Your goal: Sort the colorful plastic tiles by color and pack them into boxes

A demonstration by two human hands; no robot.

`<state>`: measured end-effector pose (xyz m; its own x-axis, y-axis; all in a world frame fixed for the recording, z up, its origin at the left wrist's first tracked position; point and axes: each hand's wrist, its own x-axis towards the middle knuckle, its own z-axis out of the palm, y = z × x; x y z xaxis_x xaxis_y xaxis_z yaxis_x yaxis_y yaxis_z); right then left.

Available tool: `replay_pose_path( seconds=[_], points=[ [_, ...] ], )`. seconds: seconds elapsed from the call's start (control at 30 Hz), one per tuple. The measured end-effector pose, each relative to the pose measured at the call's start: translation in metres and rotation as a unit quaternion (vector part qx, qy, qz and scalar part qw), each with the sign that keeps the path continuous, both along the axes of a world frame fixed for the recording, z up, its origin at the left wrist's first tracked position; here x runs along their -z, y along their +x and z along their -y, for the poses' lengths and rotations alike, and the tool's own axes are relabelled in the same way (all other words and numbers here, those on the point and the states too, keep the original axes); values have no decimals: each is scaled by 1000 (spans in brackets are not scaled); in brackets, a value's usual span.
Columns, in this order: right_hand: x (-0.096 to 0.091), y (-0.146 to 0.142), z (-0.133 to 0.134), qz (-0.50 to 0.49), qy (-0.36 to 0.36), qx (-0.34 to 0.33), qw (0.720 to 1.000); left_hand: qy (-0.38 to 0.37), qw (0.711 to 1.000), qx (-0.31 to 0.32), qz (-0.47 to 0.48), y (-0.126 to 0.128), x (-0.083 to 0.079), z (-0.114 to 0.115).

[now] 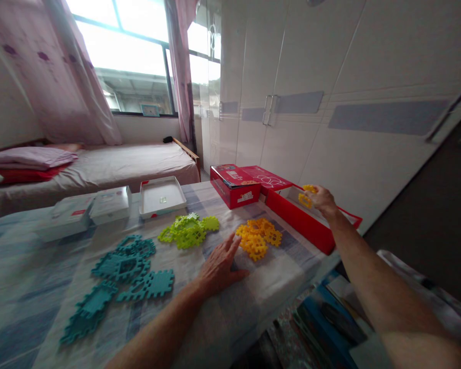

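My right hand (322, 200) is closed on yellow interlocking puzzle pieces (306, 200), held above the open red box (301, 220) at the table's right edge. Flat on the tablecloth, fingers stretched out, lies my left hand (222, 264), just beside a pile of orange-yellow interlocking pieces (258, 238). Further left sits a pile of lime-green pieces (188, 230). Teal pieces (125, 266) with notched edges are spread over the front left part of the table. How many pieces my right hand holds is hard to make out.
Behind the piles stand a closed red box (235, 187), a shallow white lid (162, 199) and white boxes (109, 205) on the checked tablecloth (200, 318). A bed (138, 161) is beyond the table, by the window. White wardrobe doors (292, 128) rise at the right.
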<state>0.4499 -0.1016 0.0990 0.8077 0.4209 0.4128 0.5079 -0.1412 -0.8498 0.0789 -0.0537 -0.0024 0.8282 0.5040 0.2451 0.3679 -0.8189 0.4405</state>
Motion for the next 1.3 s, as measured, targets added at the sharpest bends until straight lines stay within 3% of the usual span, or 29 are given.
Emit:
replay_pose_path(
  seconds=[0.13, 0.17, 0.23, 0.3, 0.37, 0.47, 0.57, 0.93, 1.1, 1.3],
  points=[
    [5, -32, 5, 147, -96, 39, 984, 0, 1000, 3, 0, 0, 2, -1],
    [8, -47, 6, 205, -104, 21, 973, 0, 1000, 3, 0, 0, 2, -1],
    [20, -80, 9, 282, -109, -83, 950, -1, 1000, 2, 0, 1, 3, -1],
    [36, -111, 11, 296, -175, -215, 914, -2, 1000, 0, 0, 1, 3, -1],
    [53, -133, 12, 268, -265, -279, 883, -4, 1000, -2, -2, 1, 2, -1],
    [73, -151, 9, 237, -343, -295, 860, -11, 1000, -3, -13, 1, -1, 0],
    [80, -162, 5, 258, -356, -290, 850, -17, 1000, -8, -21, 1, -1, 0],
    [76, -194, 8, 315, -235, -226, 891, -6, 1000, -1, 6, 1, 3, -1],
    [75, -186, 3, 291, -195, -216, 911, -1, 1000, -1, 0, 0, 4, -2],
    [75, -161, -5, 204, -107, -174, 957, 4, 1000, 4, -5, 0, 5, -3]
  ],
)
